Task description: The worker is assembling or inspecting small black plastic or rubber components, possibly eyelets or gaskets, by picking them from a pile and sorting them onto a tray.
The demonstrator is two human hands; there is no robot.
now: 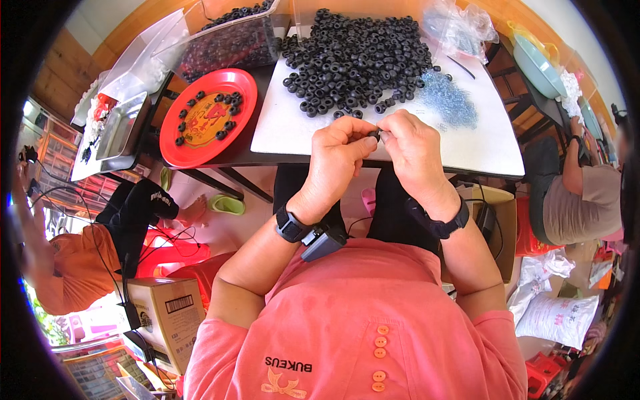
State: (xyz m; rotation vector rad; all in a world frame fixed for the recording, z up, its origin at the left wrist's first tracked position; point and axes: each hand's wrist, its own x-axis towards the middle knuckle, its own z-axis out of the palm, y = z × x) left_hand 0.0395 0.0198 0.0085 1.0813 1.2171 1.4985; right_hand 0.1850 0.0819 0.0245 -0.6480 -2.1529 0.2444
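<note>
My left hand (337, 160) and my right hand (417, 157) meet over the near edge of the white board (467, 155), both closed in a pinch. Between the left thumb and fingers sits a small black ring-shaped part (375, 135). The right fingertips press together right beside it; whatever they grip is too small to make out. Beyond my hands spreads a large heap of black ring-shaped parts (360, 60), some showing a hole. To its right lies a pile of tiny clear bluish pieces (450, 103).
Left of the board, a red round plate (175, 150) carries several black parts. Behind it stands a clear bin (230, 47) of dark parts; farther left is a metal tray (123, 127). A clear plastic bag (460, 27) lies at the back right. People sit on both sides.
</note>
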